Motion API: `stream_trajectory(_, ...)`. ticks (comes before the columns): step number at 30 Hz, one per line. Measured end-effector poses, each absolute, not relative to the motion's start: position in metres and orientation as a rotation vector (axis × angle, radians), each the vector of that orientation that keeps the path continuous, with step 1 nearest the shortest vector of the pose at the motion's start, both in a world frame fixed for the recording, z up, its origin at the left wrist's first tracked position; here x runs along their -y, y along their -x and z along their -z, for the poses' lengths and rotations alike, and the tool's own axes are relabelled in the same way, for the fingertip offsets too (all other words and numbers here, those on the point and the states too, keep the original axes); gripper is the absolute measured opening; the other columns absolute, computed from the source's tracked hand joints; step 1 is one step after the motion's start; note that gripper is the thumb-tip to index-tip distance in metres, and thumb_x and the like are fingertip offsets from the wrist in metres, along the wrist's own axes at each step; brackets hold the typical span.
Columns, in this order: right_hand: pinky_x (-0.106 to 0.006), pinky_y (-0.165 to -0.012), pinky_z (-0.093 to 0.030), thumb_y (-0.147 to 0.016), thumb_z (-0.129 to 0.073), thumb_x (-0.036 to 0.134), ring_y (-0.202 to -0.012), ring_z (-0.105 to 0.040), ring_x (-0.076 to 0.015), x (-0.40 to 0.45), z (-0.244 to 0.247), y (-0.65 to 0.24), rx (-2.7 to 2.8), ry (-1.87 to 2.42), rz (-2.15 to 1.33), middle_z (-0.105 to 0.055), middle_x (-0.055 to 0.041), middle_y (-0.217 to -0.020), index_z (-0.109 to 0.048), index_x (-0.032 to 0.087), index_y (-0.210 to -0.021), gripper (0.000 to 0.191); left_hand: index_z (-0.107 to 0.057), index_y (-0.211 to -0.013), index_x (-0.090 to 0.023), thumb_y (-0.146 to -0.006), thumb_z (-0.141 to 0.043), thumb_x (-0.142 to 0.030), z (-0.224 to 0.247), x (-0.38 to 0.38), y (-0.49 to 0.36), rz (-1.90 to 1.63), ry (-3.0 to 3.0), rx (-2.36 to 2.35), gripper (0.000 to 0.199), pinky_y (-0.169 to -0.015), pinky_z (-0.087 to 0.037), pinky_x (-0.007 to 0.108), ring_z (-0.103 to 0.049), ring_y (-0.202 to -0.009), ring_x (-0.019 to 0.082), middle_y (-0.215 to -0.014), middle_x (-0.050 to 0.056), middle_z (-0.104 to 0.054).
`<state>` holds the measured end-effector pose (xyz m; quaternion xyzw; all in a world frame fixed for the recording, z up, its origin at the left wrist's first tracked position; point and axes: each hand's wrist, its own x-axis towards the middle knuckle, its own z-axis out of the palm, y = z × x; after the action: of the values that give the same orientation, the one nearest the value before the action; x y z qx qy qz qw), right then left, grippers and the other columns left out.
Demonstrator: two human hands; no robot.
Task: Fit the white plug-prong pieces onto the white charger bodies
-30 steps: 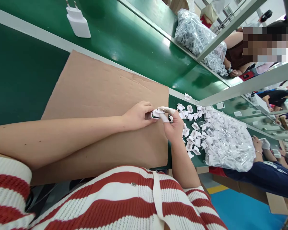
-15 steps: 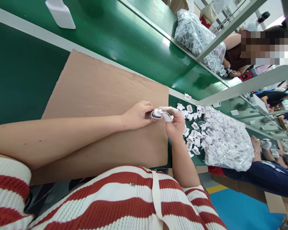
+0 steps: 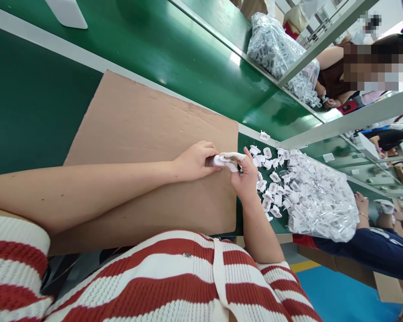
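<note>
Above the brown cardboard sheet (image 3: 154,120), my left hand (image 3: 196,162) grips a small white plastic part (image 3: 217,160) between thumb and fingers. My right hand (image 3: 244,174), with white covers on some fingertips, pinches the same part from the other side. The fingers hide most of it. To the right of my right hand, many loose white plastic pieces (image 3: 274,176) lie scattered on the green table, beside a clear plastic bag (image 3: 322,197) full of similar white pieces.
A white object (image 3: 69,13) stands at the upper left on the green surface (image 3: 137,40). Beyond a metal frame bar (image 3: 339,123) is another bag (image 3: 272,44) near a person (image 3: 336,67). A co-worker's dark blue sleeve (image 3: 366,248) is at the right.
The dark opening of the white part, visible before, is now covered, and its face looks closed white. My right fingers have shifted slightly around it. The view has moved a little.
</note>
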<state>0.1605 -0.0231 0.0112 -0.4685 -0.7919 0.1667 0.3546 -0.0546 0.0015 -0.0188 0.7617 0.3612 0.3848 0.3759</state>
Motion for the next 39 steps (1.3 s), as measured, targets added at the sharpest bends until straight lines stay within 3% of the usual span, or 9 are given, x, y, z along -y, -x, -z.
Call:
stream_trajectory(10,-0.064,-0.136,-0.022,-0.096,-0.055,0.022,-0.098,-0.074,-0.0232,0.023,-0.008,-0.159,2.049,1.208,-0.312,-0.081,0.0010,-0.102,-0.073,0.033,-0.113,0.026,-0.077,-0.100,-0.019,-0.092,-0.068,-0.051,0.020,-0.002,0.054,-0.980,-1.949,-0.949,0.034,-0.093,-0.053,0.043,-0.064,-0.099,0.028,-0.098,0.010,-0.069)
stream_trajectory(19,-0.058,-0.137,-0.020,-0.091,-0.055,0.016,-0.094,-0.077,-0.0216,0.021,-0.001,-0.156,2.023,1.211,-0.257,-0.081,0.0004,-0.102,-0.073,0.030,-0.110,0.029,-0.075,-0.097,-0.018,-0.090,-0.070,-0.053,0.024,-0.001,0.052,-0.990,-1.972,-0.987,0.037,-0.091,-0.053,0.043,-0.065,-0.096,0.028,-0.098,0.011,-0.069)
stream_trajectory(22,-0.056,-0.136,-0.021,-0.091,-0.055,0.018,-0.099,-0.077,-0.0220,0.023,0.006,-0.152,1.971,1.244,-0.300,-0.082,-0.0005,-0.103,-0.073,0.028,-0.112,0.030,-0.075,-0.101,-0.018,-0.091,-0.069,-0.055,0.023,0.000,0.054,-0.965,-1.990,-1.023,0.038,-0.093,-0.053,0.043,-0.065,-0.097,0.028,-0.099,0.010,-0.069)
stream_trajectory(26,-0.054,-0.134,-0.024,-0.095,-0.060,0.026,-0.112,-0.075,-0.0222,0.024,0.004,-0.144,1.926,1.263,-0.518,-0.081,-0.0025,-0.117,-0.073,0.028,-0.119,0.027,-0.070,-0.126,-0.022,-0.094,-0.067,-0.054,0.020,-0.001,0.057,-0.926,-2.016,-1.002,0.046,-0.100,-0.052,0.045,-0.065,-0.108,0.029,-0.113,0.009,-0.073)
stream_trajectory(31,-0.049,-0.127,-0.036,-0.100,-0.062,0.038,-0.136,-0.063,-0.0266,0.009,-0.003,-0.148,1.827,1.393,-0.432,-0.070,-0.0136,-0.144,-0.058,0.021,-0.149,0.052,-0.072,-0.113,-0.026,-0.098,-0.066,-0.055,0.018,0.002,0.061,-0.822,-2.047,-1.050,0.034,-0.103,-0.053,0.044,-0.066,-0.110,0.029,-0.111,0.007,-0.072)
stream_trajectory(34,-0.060,-0.131,-0.025,-0.099,-0.062,0.028,-0.154,-0.044,-0.0365,-0.001,-0.003,-0.160,1.842,1.790,-0.187,-0.059,-0.0251,-0.153,-0.060,0.010,-0.146,0.051,-0.071,-0.116,-0.029,-0.098,-0.067,-0.055,0.015,0.003,0.065,-0.778,-2.037,-1.107,0.032,-0.104,-0.053,0.044,-0.067,-0.113,0.029,-0.118,0.006,-0.071)
stream_trajectory(36,-0.069,-0.131,-0.015,-0.098,-0.059,0.024,-0.160,-0.033,-0.0408,-0.004,-0.003,-0.166,1.859,2.013,-0.149,-0.052,-0.0279,-0.159,-0.059,0.007,-0.148,0.052,-0.072,-0.112,-0.030,-0.098,-0.067,-0.058,0.010,-0.002,0.066,-0.678,-2.046,-1.113,0.032,-0.099,-0.055,0.043,-0.069,-0.110,0.030,-0.116,0.005,-0.071)
stream_trajectory(39,-0.067,-0.131,-0.015,-0.100,-0.052,0.019,-0.151,-0.045,-0.0376,-0.003,-0.005,-0.171,1.855,2.133,-0.157,-0.059,-0.0232,-0.153,-0.059,0.011,-0.148,0.049,-0.073,-0.106,-0.029,-0.094,-0.070,-0.063,0.000,-0.024,0.068,-0.524,-2.054,-1.126,0.036,-0.089,-0.058,0.042,-0.071,-0.103,0.031,-0.111,0.003,-0.072)
